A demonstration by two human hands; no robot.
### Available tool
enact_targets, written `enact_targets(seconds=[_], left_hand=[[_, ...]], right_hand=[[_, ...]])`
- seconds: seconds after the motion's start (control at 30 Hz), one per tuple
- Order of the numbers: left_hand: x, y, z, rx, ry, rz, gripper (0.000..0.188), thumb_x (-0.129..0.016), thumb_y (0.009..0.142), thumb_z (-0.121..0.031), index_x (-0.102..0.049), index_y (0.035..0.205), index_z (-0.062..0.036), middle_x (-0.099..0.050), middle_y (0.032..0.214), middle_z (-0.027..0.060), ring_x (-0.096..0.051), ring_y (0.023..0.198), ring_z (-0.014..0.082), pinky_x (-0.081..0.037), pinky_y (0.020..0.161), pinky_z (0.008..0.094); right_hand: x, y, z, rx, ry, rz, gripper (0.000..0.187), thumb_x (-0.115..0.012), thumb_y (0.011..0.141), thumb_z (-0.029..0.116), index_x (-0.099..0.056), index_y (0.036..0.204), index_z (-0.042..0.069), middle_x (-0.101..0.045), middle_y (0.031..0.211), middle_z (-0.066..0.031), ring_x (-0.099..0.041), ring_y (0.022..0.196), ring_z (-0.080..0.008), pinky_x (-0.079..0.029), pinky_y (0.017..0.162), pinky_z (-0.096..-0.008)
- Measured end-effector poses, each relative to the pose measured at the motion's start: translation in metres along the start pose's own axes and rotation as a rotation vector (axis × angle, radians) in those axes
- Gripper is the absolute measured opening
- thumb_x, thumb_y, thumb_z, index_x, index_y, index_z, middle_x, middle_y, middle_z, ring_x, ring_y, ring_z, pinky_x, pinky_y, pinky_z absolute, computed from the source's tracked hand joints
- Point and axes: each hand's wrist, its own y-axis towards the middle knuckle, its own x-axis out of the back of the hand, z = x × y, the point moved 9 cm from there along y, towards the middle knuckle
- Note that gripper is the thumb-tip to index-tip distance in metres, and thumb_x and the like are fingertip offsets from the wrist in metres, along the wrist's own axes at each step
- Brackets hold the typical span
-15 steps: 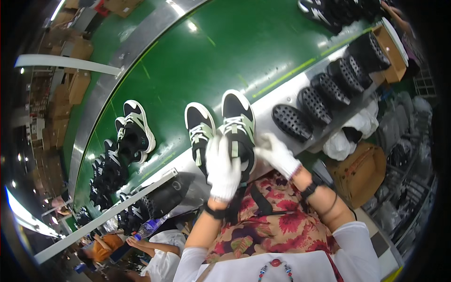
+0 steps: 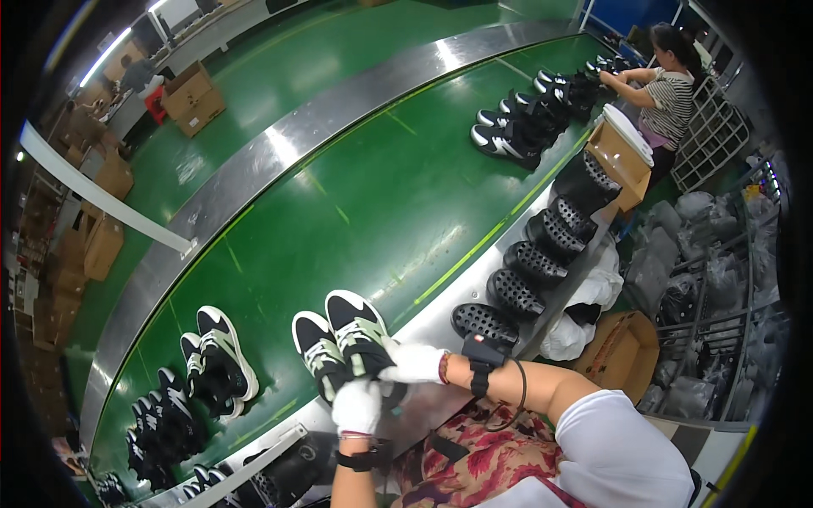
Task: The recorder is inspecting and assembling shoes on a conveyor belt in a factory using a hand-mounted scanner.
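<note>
Right hand shifted to collar.
My white-gloved right hand [image 2: 415,363] covers the right black-white-pale-green lace-up sneaker's [image 2: 351,317] collar; white-gloved left hand [image 2: 356,409] now nearer, heel end. Grips: cannot tell.

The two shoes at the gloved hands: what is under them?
Green surface shows around the toes of the two shoes. The area directly beneath is covered; the left hand and right hand hide parts near the heels.

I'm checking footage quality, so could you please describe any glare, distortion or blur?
Head view: strong glare on the metal rim, milder sheen on the green surface; head view: fisheye curves the metal rim and leaves black corners; head view: left hand and right hand look slightly soft, perhaps from motion.
</note>
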Motion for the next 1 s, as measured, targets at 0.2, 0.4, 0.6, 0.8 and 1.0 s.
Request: enact_targets(seconds=[0.2, 0.4, 0.6, 0.8, 1.0], left_hand=[[0.071, 0.081, 0.03, 0.131, 0.011, -0.113, 0.029, -0.054, 0.083, -0.021, -0.077, 0.096, -0.0087, -0.072, 0.099, 0.0203, -0.068, 0.097, 0.0385, -0.053, 0.091, 0.0474], [0.129, 0.155, 0.057, 0.188, 0.26, -0.324, 0.026, -0.057, 0.087, -0.02, -0.073, 0.103, -0.0069, -0.07, 0.099, 0.0219, -0.067, 0.092, 0.0412, -0.054, 0.083, 0.0493], [0.11, 0.054, -0.004, -0.159, 0.166, -0.919, 0.024, -0.063, 0.089, 0.0, -0.068, 0.113, 0.004, -0.07, 0.11, 0.0221, -0.066, 0.103, 0.0397, -0.05, 0.096, 0.0459], [0.026, 0.021, -0.03, 0.235, 0.092, -0.239, 0.031, -0.06, 0.096, -0.01, -0.063, 0.125, -0.0014, -0.067, 0.116, 0.0221, -0.064, 0.109, 0.0361, -0.052, 0.096, 0.0418], [0.009, 0.026, -0.052, 0.139, -0.002, -0.317, 0.031, -0.062, 0.096, -0.012, -0.064, 0.125, -0.0024, -0.067, 0.121, 0.0199, -0.062, 0.116, 0.0359, -0.048, 0.103, 0.0428]], right_hand=[[0.185, -0.015, -0.005, 0.201, -0.191, -0.681, 0.045, -0.062, 0.088, 0.037, -0.065, 0.115, 0.002, -0.068, 0.108, -0.0245, -0.066, 0.101, -0.0405, -0.053, 0.089, -0.0466], [0.425, -0.07, -0.125, -0.217, -0.526, -0.941, 0.039, -0.064, 0.082, 0.031, -0.071, 0.109, 0.003, -0.07, 0.103, -0.0219, -0.067, 0.099, -0.0406, -0.053, 0.089, -0.0457], [0.547, -0.084, -0.271, -0.677, -0.517, -1.054, 0.036, -0.051, 0.083, 0.009, -0.066, 0.114, 0.001, -0.069, 0.107, -0.0275, -0.065, 0.107, -0.0436, -0.052, 0.092, -0.0486], [0.591, -0.025, -0.341, -0.475, -0.826, -1.138, 0.038, -0.056, 0.087, 0.014, -0.063, 0.122, 0.001, -0.069, 0.114, -0.0253, -0.067, 0.108, -0.0386, -0.055, 0.09, -0.0451], [0.565, 0.032, -0.298, -0.511, -0.737, -0.748, 0.029, -0.059, 0.083, 0.018, -0.072, 0.102, 0.001, -0.073, 0.096, -0.0225, -0.071, 0.093, -0.0389, -0.057, 0.082, -0.0449]])
